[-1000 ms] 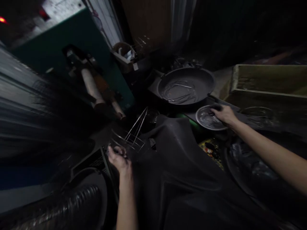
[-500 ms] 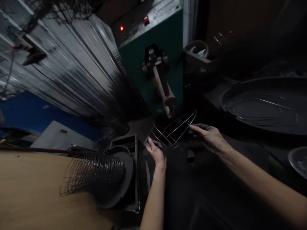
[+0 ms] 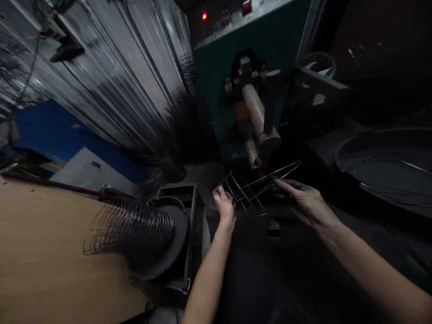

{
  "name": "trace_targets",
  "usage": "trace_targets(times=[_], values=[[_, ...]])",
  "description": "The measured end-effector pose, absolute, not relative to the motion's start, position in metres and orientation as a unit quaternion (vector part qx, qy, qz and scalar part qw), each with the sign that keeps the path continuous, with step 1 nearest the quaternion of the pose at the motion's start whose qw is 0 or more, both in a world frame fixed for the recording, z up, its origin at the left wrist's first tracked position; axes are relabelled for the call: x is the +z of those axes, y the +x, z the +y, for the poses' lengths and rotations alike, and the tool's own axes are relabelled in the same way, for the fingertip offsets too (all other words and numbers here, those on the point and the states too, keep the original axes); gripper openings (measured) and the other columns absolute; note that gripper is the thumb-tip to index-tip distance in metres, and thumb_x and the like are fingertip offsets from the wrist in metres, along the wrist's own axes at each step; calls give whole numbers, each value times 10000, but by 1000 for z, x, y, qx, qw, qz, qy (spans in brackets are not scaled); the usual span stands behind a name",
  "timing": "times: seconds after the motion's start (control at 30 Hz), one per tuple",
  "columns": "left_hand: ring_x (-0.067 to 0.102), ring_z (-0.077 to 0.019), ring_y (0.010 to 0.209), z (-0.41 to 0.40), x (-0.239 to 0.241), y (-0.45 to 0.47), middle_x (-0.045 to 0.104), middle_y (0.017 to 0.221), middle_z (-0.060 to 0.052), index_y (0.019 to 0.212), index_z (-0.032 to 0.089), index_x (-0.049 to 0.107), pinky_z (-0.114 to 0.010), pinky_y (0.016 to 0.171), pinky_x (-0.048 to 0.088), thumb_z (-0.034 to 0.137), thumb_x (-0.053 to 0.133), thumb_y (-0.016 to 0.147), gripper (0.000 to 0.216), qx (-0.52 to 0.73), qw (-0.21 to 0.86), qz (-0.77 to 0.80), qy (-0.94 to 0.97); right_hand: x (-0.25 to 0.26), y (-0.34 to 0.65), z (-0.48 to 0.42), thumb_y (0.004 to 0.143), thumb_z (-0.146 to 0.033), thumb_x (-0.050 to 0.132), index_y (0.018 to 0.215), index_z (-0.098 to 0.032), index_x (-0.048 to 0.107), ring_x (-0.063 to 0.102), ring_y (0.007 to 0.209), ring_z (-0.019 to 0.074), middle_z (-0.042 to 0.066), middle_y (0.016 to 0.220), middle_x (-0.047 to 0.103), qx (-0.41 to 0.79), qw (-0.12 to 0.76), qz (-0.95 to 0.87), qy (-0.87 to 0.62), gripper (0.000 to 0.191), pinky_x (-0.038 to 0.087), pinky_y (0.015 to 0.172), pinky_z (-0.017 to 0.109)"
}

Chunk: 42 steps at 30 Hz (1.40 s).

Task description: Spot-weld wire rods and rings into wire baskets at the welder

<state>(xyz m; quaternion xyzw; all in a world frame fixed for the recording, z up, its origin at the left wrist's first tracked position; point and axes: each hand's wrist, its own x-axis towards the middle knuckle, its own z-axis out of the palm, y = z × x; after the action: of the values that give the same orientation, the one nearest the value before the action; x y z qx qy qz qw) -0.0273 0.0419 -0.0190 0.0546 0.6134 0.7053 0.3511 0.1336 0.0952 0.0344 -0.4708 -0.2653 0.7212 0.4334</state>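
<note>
A small frame of thin curved metal wires (image 3: 256, 186) sits between my two hands, just under the electrode arm (image 3: 258, 117) of a green welding machine (image 3: 256, 54). My left hand (image 3: 224, 207) is closed on the frame's left edge. My right hand (image 3: 302, 200) grips its right side with pinched fingers. The wire tips point up and to the right. A dark cloth (image 3: 286, 270) covers my lap below the arms.
A stack of wire rings (image 3: 128, 227) lies on a round grey form in a black crate (image 3: 184, 198) to the left, beside a wooden board (image 3: 50, 256). A wide dark pan (image 3: 388, 166) with loose wires sits at the right. Corrugated metal sheeting (image 3: 118, 76) stands behind.
My right hand left the small metal dish at the right and came over to grip the wire frame. The view swung left, and the frame now sits closer under the electrode arm.
</note>
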Motion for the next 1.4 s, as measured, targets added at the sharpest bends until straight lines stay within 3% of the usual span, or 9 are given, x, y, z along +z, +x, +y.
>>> trace_targets(times=[0.3,0.5,0.77,0.9,1.13,1.4], values=[[261,-47,367,50,-15,-28,282,526,110,907,221,412,-126,367,189,343,384,966,138,695,347,627,59,38,128,100,664,-117,786,710,-139,703,645,637,101,38,725,681,721,431,-247,-483,97,517,501,123],[311,-47,387,57,-16,-31,309,551,103,905,212,438,-128,372,218,400,449,940,191,681,336,649,44,42,120,102,660,-76,783,691,-118,679,635,609,89,32,691,666,730,425,-219,-489,117,536,540,125],[331,-46,402,64,-10,-35,347,560,97,854,207,420,-133,386,247,400,476,934,216,682,340,646,40,49,115,107,711,-94,738,706,-129,669,577,523,64,19,639,638,730,414,-226,-495,77,471,437,99],[312,-54,380,63,1,-38,332,518,101,850,208,414,-144,381,238,356,442,950,182,673,347,652,46,47,114,111,738,-123,717,704,-160,674,619,592,96,38,702,665,725,413,-255,-488,66,497,458,124],[288,-32,365,45,13,-38,340,498,103,788,191,433,-156,384,211,536,586,824,380,711,367,591,101,52,110,111,776,-101,679,652,-165,657,641,665,95,44,751,680,724,416,-233,-498,142,520,527,118],[278,-30,384,55,12,-41,320,506,113,742,200,379,-156,404,212,449,595,822,339,731,357,578,63,40,134,107,744,-144,738,710,-170,679,635,647,83,30,813,695,725,433,-199,-497,73,520,501,120]])
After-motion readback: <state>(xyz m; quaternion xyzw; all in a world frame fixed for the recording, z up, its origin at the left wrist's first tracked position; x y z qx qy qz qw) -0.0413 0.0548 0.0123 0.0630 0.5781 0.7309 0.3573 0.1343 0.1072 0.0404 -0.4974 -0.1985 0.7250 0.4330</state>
